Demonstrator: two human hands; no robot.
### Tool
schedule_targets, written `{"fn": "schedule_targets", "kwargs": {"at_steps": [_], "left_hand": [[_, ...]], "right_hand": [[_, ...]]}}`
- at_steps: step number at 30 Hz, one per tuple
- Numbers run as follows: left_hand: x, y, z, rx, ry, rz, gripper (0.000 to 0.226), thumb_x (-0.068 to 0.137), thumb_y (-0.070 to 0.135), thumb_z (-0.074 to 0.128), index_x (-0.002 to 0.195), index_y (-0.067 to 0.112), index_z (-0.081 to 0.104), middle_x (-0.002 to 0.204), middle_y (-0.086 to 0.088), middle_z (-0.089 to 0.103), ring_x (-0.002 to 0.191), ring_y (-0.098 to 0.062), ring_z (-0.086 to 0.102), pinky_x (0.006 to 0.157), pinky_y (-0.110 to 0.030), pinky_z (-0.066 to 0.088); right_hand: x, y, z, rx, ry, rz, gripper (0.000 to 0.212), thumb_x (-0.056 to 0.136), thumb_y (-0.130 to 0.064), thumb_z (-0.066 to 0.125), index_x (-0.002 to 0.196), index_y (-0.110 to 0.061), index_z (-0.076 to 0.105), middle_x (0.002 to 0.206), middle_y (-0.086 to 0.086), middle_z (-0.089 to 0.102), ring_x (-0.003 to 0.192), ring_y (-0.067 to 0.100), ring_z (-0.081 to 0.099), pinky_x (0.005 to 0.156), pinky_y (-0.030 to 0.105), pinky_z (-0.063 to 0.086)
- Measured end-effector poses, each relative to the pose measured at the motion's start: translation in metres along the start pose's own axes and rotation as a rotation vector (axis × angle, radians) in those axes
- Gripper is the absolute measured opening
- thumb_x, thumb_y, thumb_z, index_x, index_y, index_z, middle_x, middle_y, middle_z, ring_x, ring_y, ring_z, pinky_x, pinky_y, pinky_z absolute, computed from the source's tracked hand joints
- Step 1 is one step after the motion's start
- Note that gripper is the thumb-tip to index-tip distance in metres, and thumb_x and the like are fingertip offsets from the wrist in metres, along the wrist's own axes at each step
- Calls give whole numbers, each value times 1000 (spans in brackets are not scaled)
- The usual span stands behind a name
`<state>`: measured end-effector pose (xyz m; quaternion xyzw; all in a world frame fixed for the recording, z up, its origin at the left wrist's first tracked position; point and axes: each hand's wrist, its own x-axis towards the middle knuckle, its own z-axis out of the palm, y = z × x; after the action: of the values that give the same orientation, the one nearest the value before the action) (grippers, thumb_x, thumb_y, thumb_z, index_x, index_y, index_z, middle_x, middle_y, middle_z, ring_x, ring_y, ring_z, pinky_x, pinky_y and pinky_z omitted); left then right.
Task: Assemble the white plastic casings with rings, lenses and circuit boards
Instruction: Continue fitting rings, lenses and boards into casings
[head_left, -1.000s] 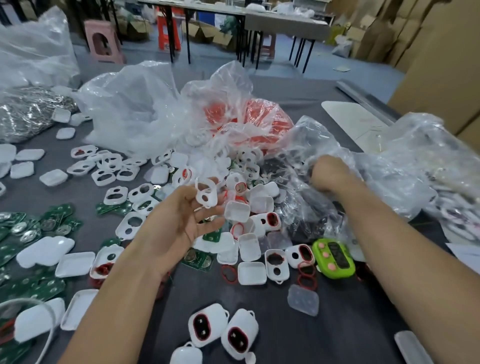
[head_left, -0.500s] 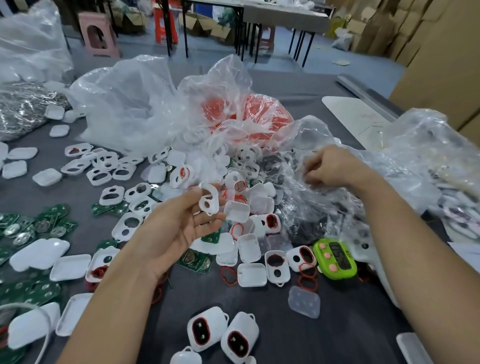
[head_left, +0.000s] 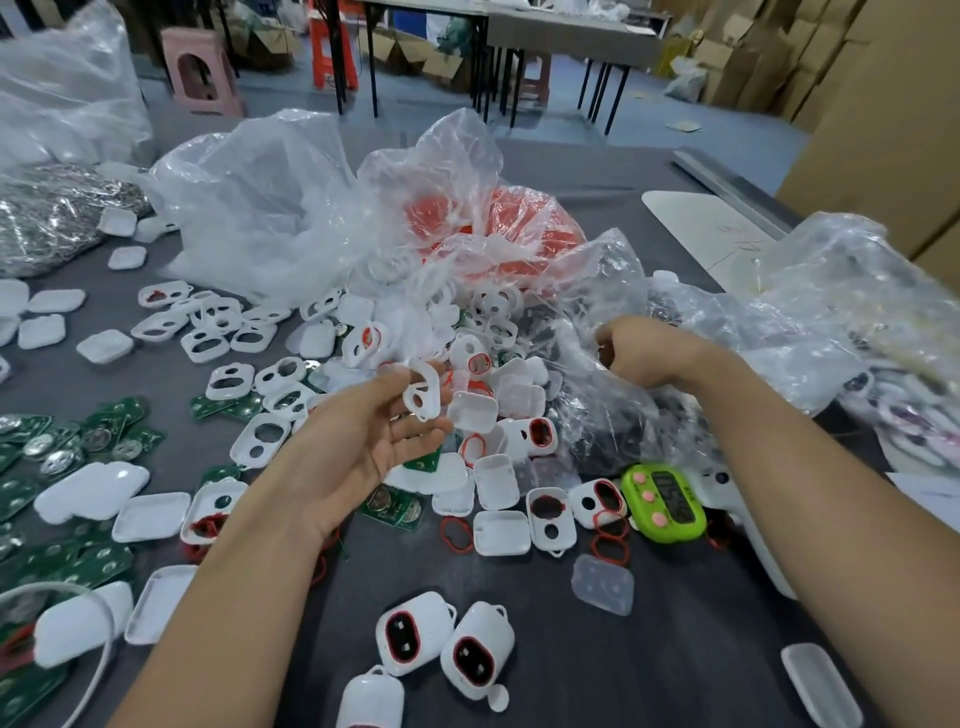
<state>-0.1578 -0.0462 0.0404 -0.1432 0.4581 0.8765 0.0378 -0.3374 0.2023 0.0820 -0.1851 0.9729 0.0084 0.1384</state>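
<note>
White casing front (head_left: 423, 388): thin plastic shell with two cut-out openings, one above the other. It is pinched between thumb and fingertips of the upturned left hand (head_left: 363, 447), above the grey surface (head_left: 675, 649). The long axis is held near upright, slightly tilted. The right hand (head_left: 641, 356) is curled, and film of the clear bag (head_left: 753, 332) is gripped in it.

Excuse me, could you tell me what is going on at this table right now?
A person is assembling small casings at a dark table strewn with parts. The left hand pinches a white casing front with two openings, raised above the pile. The right hand has its fingers curled in the plastic of a clear bag holding dark parts; what it picks is hidden. Green circuit boards and red rings lie loose around, and two finished casings sit near the front edge.
</note>
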Motion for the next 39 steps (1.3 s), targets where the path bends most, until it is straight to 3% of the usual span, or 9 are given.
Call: {"fn": "schedule_targets", "kwargs": {"at_steps": [3, 6, 11, 17, 22, 27, 30, 34, 39], "left_hand": [[1, -1, 2, 5, 4, -10, 36, 104, 22, 49, 97, 12, 83, 100, -16, 76, 74, -22, 74, 62, -28, 62], [1, -3, 3, 8, 8, -12, 34, 104, 21, 50, 99, 11, 82, 102, -16, 76, 73, -22, 74, 62, -28, 62], [-2, -3, 5, 9, -8, 5, 30, 105, 21, 49, 111, 6, 74, 107, -19, 75, 76, -24, 75, 64, -29, 63], [-3, -5, 9, -25, -5, 15, 48, 85, 17, 68, 127, -4, 58, 123, -31, 67, 97, -43, 74, 69, -37, 64], [3, -15, 10, 52, 70, 42, 19, 101, 14, 58, 106, 2, 72, 113, -28, 73, 93, -41, 76, 65, -33, 63], [6, -22, 11, 279, 199, 158, 21, 101, 13, 61, 90, 5, 78, 85, -21, 73, 79, -33, 74, 66, -29, 62], [7, -24, 10, 368, 239, 245, 28, 100, 11, 63, 79, 15, 81, 64, 2, 63, 64, -14, 65, 67, -25, 61], [3, -21, 12, 342, 200, 300, 19, 98, 10, 66, 92, 17, 83, 91, -8, 80, 82, -18, 75, 68, -23, 60], [2, -18, 10, 340, 117, 298, 26, 100, 3, 59, 105, 16, 81, 101, -10, 79, 91, -17, 75, 74, -29, 63]], "right_hand": [[-6, -1, 5, 47, 57, 6, 27, 89, 1, 59, 104, -17, 71, 98, 6, 70, 81, 20, 61, 75, 28, 48], [-12, -2, 10, 99, 191, 48, 23, 89, 1, 62, 91, -19, 71, 91, 4, 68, 70, 12, 55, 72, 27, 45], [-34, 3, 6, 180, 594, 137, 27, 80, 4, 66, 86, -17, 81, 85, 10, 76, 83, 30, 70, 78, 35, 60], [-74, -29, 10, 866, 918, 104, 25, 82, -7, 78, 103, -21, 81, 79, -14, 74, 75, 5, 72, 70, 16, 58], [-95, -100, 38, 1180, 926, -96, 36, 79, -2, 80, 105, -24, 71, 76, -9, 71, 66, 4, 68, 62, 15, 55], [-105, -122, 66, 714, 1096, -196, 18, 81, -4, 80, 88, -18, 70, 77, -12, 67, 69, 12, 63, 68, 15, 46], [-105, -113, 68, 718, 1256, -158, 13, 84, -4, 76, 90, -15, 72, 83, -9, 67, 74, 10, 61, 71, 10, 42], [-108, -131, 79, 1186, 917, -473, 29, 83, 4, 75, 93, -22, 79, 90, -11, 75, 84, 13, 71, 75, 18, 52], [-92, -133, 87, 1381, 761, -346, 36, 80, 9, 78, 89, -26, 81, 90, -12, 79, 90, 13, 75, 83, 27, 57]]}}
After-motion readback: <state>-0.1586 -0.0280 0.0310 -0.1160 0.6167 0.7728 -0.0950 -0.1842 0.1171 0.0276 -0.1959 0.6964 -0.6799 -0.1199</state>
